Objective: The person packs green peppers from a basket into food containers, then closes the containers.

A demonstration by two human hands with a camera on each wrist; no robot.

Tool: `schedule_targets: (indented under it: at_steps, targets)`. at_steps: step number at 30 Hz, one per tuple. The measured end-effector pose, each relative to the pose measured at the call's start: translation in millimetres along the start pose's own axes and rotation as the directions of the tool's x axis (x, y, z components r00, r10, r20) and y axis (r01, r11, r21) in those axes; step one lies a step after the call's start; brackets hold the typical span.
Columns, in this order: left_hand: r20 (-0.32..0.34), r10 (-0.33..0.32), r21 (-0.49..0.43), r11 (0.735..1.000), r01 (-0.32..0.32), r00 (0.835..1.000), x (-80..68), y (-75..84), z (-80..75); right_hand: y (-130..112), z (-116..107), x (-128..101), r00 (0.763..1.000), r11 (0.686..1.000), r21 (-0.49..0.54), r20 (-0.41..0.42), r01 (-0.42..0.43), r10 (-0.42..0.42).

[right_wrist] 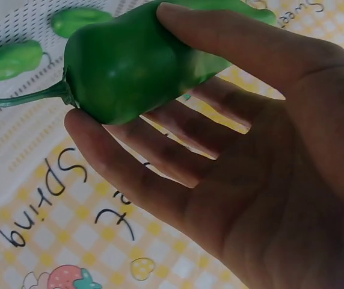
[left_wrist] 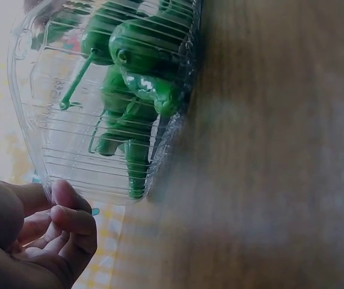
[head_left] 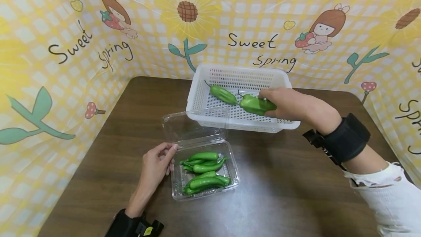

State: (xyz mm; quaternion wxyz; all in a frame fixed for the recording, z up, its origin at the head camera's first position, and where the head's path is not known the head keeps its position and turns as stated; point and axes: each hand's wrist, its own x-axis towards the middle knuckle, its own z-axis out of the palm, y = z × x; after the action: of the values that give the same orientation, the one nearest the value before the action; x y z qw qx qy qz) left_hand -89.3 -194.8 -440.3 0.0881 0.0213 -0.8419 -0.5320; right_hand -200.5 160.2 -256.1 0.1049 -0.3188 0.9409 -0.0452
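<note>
- A green pepper [head_left: 254,104] is held in the right hand [head_left: 283,102], with the thumb on one side and the fingers curled under it.
- In the right wrist view the same pepper [right_wrist: 136,60] is pinched between the thumb and the fingertips [right_wrist: 85,129], and its thin stem sticks out to the side.
- The pepper is held over the white basket [head_left: 210,120], which is set near the far edge of the brown surface [head_left: 279,193].
- A second pepper [head_left: 223,94] is seen lying on the bottom of the basket, just beside the held one.
- A clear plastic box [head_left: 177,189] is placed nearer the front edge of the surface, just in front of the basket, with its lid [head_left: 184,123] swung open toward the basket.
- A pile of long green peppers [head_left: 204,173] is kept inside the clear box.
- The left side of the clear box is touched by the left hand [head_left: 156,167], with its fingers loosely bent and nothing gripped.
- In the left wrist view the left hand [left_wrist: 33,232] is seen just beside the ribbed wall of the box [left_wrist: 58,144].
- The surface is closed in by a yellow checked cloth [head_left: 65,65] with flowers and the words "Sweet Spring".
</note>
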Motion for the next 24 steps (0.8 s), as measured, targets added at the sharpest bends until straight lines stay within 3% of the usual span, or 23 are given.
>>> schedule_targets:
  at_steps: [10,19,24]
  targets:
    - [-0.002,0.009,0.012,1.000,-0.009,1.000,-0.3,-1.2,-0.2,-27.2,7.8,-11.8,0.998,0.997,-0.023,-0.015,0.068,-0.068]
    - [0.008,-0.011,0.011,1.000,0.011,1.000,-0.6,-0.8,-0.1,-55.7,20.0,-11.0,0.984,0.986,-0.020,-0.065,0.164,-0.165]
    - [0.002,-0.010,0.002,1.000,0.010,1.000,-0.2,-1.0,-0.4,-70.6,26.3,-6.4,0.977,0.978,-0.020,-0.044,0.207,-0.208]
